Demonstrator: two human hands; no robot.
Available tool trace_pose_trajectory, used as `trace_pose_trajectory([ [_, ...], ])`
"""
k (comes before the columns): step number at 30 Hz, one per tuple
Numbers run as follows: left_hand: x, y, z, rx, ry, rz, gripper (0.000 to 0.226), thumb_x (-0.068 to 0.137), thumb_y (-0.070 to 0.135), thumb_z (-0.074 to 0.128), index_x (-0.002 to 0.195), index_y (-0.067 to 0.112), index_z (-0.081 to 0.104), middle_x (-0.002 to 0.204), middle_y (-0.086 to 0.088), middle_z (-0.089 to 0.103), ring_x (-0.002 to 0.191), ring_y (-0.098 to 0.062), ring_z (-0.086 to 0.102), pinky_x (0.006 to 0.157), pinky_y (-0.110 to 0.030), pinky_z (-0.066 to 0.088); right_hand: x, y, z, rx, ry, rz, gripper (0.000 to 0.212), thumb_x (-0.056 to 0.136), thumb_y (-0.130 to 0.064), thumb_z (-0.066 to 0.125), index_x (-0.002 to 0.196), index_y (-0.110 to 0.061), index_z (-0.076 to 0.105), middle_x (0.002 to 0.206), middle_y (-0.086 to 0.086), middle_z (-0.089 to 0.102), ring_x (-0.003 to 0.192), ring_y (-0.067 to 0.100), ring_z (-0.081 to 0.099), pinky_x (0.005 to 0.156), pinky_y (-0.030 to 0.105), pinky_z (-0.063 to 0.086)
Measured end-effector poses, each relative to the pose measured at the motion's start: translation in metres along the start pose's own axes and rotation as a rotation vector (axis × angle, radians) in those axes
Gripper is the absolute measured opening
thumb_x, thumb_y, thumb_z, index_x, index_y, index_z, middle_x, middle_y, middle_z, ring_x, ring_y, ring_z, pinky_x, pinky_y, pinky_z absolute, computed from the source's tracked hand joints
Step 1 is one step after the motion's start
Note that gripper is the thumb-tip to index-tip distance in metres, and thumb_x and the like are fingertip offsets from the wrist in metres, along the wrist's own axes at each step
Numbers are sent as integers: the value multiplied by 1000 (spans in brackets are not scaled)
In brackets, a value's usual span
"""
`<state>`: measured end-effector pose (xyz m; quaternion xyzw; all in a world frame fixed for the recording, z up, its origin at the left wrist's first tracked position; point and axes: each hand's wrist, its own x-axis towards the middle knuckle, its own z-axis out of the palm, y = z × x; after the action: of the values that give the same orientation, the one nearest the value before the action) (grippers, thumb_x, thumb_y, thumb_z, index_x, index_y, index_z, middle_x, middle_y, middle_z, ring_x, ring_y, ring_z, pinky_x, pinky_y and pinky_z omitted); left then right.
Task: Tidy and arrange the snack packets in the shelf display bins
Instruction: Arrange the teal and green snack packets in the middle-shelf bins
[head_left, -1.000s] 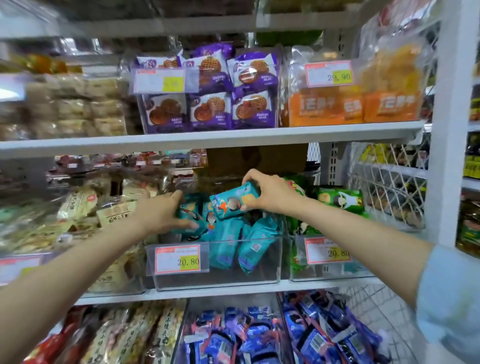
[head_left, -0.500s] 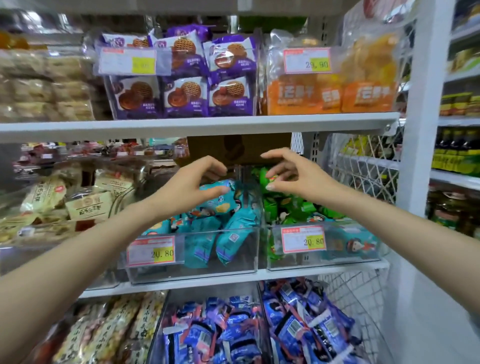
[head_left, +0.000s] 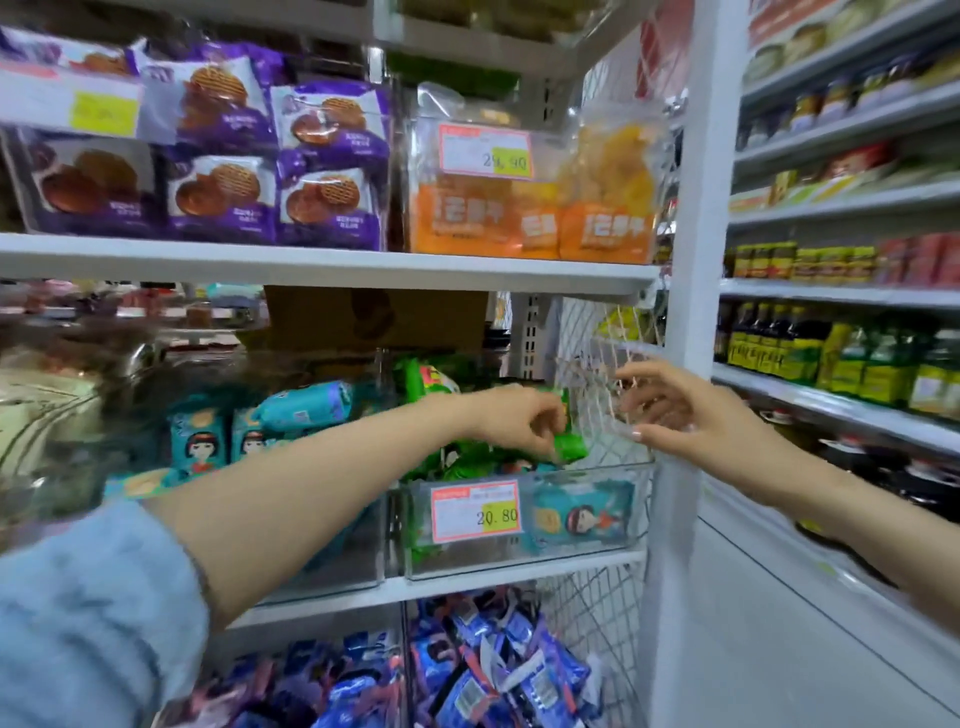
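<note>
Over bin (head_left: 582, 558), left hand (head_left: 514, 423) pinches green packet (head_left: 571, 448).

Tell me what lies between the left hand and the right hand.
In the head view: the end of the green packet that the left hand pinches, then the white wire mesh side panel, just before the open right hand.

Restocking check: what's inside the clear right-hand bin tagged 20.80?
Green snack packets and one teal cartoon-girl packet against the clear plastic bin's front wall. The left hand pinches a green packet; hand and price tag hide the rest.
</note>
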<state>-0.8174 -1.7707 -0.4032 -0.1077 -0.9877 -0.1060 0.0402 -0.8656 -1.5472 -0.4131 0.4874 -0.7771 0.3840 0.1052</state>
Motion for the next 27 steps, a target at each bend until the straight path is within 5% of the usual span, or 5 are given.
trace_pose_trajectory([
  [4,35,-17,21,277,-287,-180,47,91,25,60,131,8,42,131,-10,51,114,-27,50,92,-34,42,-5,12,-7,6,11,-9,46,82,-17,70,118,-41,52,101,-7,66,87,4,62,79,16,49],
  [11,49,-23,33,503,-329,-231,80,85,45,62,143,7,22,145,-13,35,122,-32,45,84,-34,40,-6,23,-5,6,17,-11,45,83,-14,68,118,-38,52,100,-7,66,85,6,61,77,16,48],
  [18,36,-24,24,90,-261,-176,60,82,18,71,128,1,37,113,-8,46,97,-19,45,71,-22,41,-5,21,-3,-13,40,-11,44,85,-16,67,115,-43,51,97,-12,66,81,2,58,72,10,45],
  [22,23,-28,6,-147,-177,-120,42,85,15,65,122,13,45,123,-6,50,106,-17,52,94,-30,45,-5,18,0,-19,42,-7,42,85,-17,67,115,-42,52,99,-12,66,85,3,59,76,16,48],
  [27,7,-20,-26,-478,10,-1,37,77,21,69,111,21,55,114,3,53,100,-9,53,81,-16,48,5,13,16,-28,-7,-6,46,84,-21,68,119,-40,47,118,-13,57,109,2,54,92,22,49],
])
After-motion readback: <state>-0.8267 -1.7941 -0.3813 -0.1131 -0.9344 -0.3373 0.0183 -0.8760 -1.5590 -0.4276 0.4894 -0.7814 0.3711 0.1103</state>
